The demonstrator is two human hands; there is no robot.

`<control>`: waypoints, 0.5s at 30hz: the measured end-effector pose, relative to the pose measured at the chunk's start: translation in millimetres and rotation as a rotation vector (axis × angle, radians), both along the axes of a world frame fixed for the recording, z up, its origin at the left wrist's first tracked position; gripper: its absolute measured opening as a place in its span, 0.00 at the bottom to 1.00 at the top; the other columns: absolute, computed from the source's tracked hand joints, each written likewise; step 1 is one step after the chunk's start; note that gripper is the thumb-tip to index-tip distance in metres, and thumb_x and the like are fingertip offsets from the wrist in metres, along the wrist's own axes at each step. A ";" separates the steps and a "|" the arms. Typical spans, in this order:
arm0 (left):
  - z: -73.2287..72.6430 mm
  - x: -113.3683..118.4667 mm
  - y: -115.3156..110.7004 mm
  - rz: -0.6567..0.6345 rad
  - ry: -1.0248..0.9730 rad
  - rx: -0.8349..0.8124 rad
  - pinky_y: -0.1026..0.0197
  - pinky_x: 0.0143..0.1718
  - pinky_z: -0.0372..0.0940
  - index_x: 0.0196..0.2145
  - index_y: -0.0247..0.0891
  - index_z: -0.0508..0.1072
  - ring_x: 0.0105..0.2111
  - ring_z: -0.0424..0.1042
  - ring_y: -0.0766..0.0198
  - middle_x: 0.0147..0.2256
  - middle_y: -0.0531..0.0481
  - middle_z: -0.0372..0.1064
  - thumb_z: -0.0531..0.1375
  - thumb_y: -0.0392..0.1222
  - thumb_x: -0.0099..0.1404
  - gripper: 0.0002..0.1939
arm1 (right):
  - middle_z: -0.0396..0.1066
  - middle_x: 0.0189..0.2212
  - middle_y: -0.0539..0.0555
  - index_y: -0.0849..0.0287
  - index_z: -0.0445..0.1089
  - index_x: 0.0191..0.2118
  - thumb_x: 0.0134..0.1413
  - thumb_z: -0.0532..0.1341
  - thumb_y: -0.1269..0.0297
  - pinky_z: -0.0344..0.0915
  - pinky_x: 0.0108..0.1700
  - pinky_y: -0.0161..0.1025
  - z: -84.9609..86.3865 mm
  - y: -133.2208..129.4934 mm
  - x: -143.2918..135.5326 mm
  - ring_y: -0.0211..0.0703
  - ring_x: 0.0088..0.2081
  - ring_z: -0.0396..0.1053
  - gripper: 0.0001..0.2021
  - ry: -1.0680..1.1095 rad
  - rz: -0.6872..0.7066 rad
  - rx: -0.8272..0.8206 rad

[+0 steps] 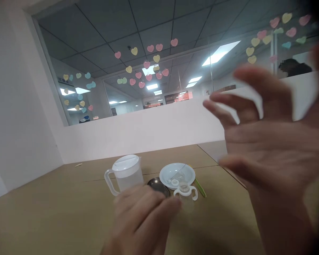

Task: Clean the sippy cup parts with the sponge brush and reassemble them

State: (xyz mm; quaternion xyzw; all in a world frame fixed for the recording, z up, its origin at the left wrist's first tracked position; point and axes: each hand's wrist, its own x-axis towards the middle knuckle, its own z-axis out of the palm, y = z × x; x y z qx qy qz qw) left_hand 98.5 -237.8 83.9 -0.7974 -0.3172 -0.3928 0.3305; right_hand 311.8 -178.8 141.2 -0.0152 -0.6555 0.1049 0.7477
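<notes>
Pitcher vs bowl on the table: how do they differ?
The pitcher is taller; the bowl is low and wide. The pitcher has a side handle; none shows on the bowl. The pitcher wears a lid; the bowl is open. Both look whitish.

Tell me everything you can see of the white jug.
The jug looks like translucent white plastic, with a lid on top, a looped handle on the picture's left and a spout opposite. It stands upright on the table; the left hand in front partly hides its base, and whether they touch is unclear.
</notes>
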 end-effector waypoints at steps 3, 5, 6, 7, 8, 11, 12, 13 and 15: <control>-26.7 4.9 59.0 -0.039 -0.042 -0.021 0.65 0.28 0.63 0.42 0.40 0.68 0.26 0.68 0.68 0.28 0.51 0.70 0.50 0.32 0.61 0.12 | 0.62 0.48 0.51 0.47 0.53 0.53 0.46 0.64 0.65 0.62 0.55 0.49 -27.9 48.6 -7.3 0.43 0.50 0.65 0.29 0.117 -0.023 -0.031; -59.4 3.5 96.6 0.059 -0.236 -0.251 0.64 0.32 0.64 0.42 0.39 0.68 0.30 0.69 0.66 0.32 0.48 0.71 0.48 0.36 0.64 0.12 | 0.66 0.43 0.52 0.51 0.55 0.52 0.48 0.62 0.64 0.64 0.50 0.47 -63.4 95.6 -13.1 0.42 0.44 0.68 0.25 0.124 -0.144 -0.167; -77.4 2.5 112.2 0.086 -0.326 -0.350 0.62 0.35 0.64 0.44 0.39 0.67 0.33 0.69 0.65 0.33 0.47 0.70 0.47 0.39 0.65 0.13 | 0.67 0.40 0.53 0.54 0.56 0.51 0.49 0.60 0.63 0.64 0.48 0.46 -85.2 119.9 -15.6 0.42 0.42 0.68 0.22 0.109 -0.220 -0.268; -95.2 1.9 125.2 0.094 -0.398 -0.412 0.60 0.38 0.64 0.46 0.39 0.66 0.36 0.69 0.63 0.35 0.46 0.70 0.48 0.41 0.65 0.14 | 0.68 0.38 0.53 0.56 0.58 0.50 0.50 0.58 0.62 0.64 0.45 0.44 -108.6 142.9 -17.6 0.41 0.40 0.68 0.20 0.058 -0.306 -0.404; -111.9 1.8 135.4 0.088 -0.440 -0.455 0.57 0.43 0.63 0.49 0.39 0.64 0.40 0.68 0.61 0.39 0.45 0.69 0.49 0.43 0.65 0.16 | 0.69 0.34 0.53 0.58 0.59 0.48 0.50 0.57 0.62 0.64 0.42 0.42 -132.6 163.4 -19.2 0.41 0.36 0.69 0.18 -0.044 -0.386 -0.566; -151.1 4.4 153.1 0.069 -0.513 -0.525 0.52 0.48 0.60 0.54 0.39 0.60 0.46 0.64 0.57 0.45 0.43 0.66 0.52 0.48 0.63 0.23 | 0.70 0.28 0.53 0.61 0.62 0.45 0.49 0.53 0.64 0.60 0.35 0.37 -196.7 204.1 -21.1 0.42 0.32 0.68 0.16 -0.411 -0.581 -0.946; -160.1 5.6 156.1 0.068 -0.527 -0.535 0.50 0.48 0.59 0.55 0.39 0.59 0.46 0.64 0.56 0.45 0.42 0.66 0.52 0.49 0.63 0.24 | 0.70 0.27 0.52 0.61 0.63 0.44 0.50 0.52 0.65 0.58 0.33 0.36 -212.5 210.6 -21.2 0.42 0.31 0.67 0.14 -0.503 -0.635 -1.019; -167.3 6.6 158.4 0.072 -0.523 -0.550 0.49 0.49 0.58 0.55 0.39 0.59 0.47 0.63 0.55 0.46 0.42 0.65 0.53 0.50 0.62 0.26 | 0.70 0.26 0.52 0.60 0.64 0.42 0.49 0.51 0.66 0.56 0.31 0.35 -225.0 214.5 -21.4 0.42 0.31 0.67 0.13 -0.599 -0.667 -1.053; -177.7 7.3 161.8 0.089 -0.488 -0.578 0.46 0.51 0.57 0.56 0.39 0.59 0.48 0.63 0.53 0.46 0.42 0.66 0.56 0.53 0.58 0.30 | 0.71 0.27 0.54 0.59 0.66 0.36 0.50 0.52 0.64 0.54 0.30 0.35 -240.5 216.9 -22.2 0.43 0.31 0.68 0.09 -0.753 -0.675 -1.075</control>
